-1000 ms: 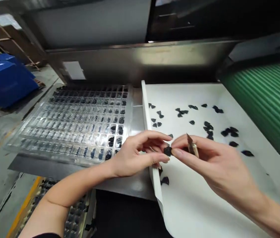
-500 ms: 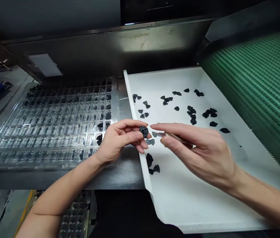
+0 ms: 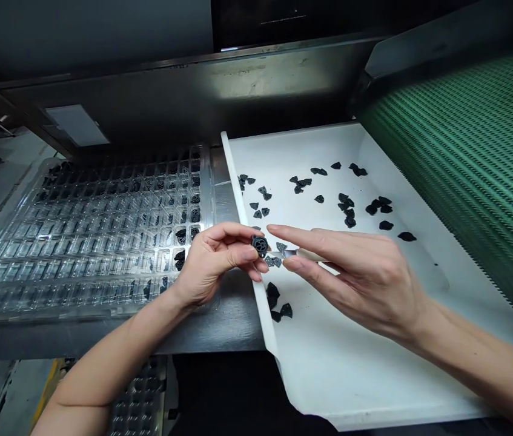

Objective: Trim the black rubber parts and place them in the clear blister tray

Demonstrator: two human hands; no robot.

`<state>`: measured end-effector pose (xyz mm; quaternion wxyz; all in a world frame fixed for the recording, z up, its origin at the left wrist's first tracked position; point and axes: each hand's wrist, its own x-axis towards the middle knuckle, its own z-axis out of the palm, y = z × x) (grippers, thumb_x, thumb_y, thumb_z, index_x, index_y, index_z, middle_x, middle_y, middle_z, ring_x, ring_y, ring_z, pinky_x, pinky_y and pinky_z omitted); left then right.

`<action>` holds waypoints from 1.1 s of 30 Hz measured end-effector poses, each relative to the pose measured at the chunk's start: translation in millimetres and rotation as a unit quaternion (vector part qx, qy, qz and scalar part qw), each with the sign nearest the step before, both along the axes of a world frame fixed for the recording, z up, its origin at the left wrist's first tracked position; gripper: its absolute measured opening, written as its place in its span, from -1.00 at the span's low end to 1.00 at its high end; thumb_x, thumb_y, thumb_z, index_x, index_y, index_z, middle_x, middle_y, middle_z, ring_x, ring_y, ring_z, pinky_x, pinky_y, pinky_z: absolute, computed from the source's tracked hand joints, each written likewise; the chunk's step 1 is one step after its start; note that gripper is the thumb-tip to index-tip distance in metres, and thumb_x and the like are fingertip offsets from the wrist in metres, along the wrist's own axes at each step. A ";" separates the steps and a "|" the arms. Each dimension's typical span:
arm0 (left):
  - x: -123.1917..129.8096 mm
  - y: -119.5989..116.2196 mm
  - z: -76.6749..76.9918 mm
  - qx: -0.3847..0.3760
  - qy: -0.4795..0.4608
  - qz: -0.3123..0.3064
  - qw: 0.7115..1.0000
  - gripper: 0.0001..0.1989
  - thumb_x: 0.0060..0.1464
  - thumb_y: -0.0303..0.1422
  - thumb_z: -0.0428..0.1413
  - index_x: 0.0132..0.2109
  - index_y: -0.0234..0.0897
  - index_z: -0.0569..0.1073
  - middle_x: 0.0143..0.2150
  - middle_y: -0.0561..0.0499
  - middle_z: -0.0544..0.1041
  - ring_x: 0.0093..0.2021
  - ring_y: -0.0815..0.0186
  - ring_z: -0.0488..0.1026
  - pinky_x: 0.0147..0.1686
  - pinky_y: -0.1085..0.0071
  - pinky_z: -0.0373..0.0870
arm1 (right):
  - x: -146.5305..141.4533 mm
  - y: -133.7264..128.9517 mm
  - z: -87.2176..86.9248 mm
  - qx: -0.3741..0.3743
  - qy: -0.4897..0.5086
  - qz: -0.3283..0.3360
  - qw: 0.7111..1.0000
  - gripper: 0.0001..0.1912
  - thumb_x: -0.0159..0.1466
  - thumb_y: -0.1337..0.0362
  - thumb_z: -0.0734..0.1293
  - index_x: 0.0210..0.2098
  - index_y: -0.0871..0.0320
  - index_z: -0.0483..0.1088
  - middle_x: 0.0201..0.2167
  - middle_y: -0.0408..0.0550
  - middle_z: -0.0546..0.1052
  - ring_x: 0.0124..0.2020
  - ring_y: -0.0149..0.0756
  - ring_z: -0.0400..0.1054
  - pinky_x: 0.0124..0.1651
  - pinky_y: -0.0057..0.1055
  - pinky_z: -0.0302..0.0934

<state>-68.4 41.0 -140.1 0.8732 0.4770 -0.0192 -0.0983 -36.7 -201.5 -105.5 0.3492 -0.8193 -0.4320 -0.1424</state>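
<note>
My left hand (image 3: pixel 217 254) pinches a small round black part (image 3: pixel 260 244) with openings in its face, between thumb and forefinger, over the raised left edge of a white tray (image 3: pixel 351 369). My right hand (image 3: pixel 360 272) grips a slim knife (image 3: pixel 289 254) whose thin, shiny blade points left; its tip is at or very near the right side of the part, and contact is hard to make out. The right forefinger stretches out above the blade. Small dark triangular pieces (image 3: pixel 273 261) lie just beneath the blade, and more black pieces (image 3: pixel 286 310) lie nearer to me.
To the left lies a clear compartment tray (image 3: pixel 79 242), with black parts in some pockets, on a metal table (image 3: pixel 211 333). Several black pieces (image 3: pixel 347 203) are scattered over the white tray. A green mesh conveyor belt (image 3: pixel 474 145) runs along the right; a metal panel (image 3: pixel 183 91) stands behind.
The knife blade has moved left, up to the round part, and shows more clearly. The part has turned slightly in my left fingers. The whole view has shifted a little.
</note>
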 end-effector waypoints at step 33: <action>-0.9 4.9 -5.6 -0.028 0.001 -0.024 0.999 -0.81 0.12 -0.41 0.60 -0.14 -0.24 0.81 -0.31 -0.04 0.78 -0.36 0.22 0.79 -0.32 0.47 0.77 | 0.7 -1.0 -6.2 0.011 -0.013 0.034 0.999 -0.64 0.60 0.42 0.45 0.35 0.25 0.60 -0.34 -0.22 0.58 -0.43 -0.50 0.29 -0.33 -0.41 0.14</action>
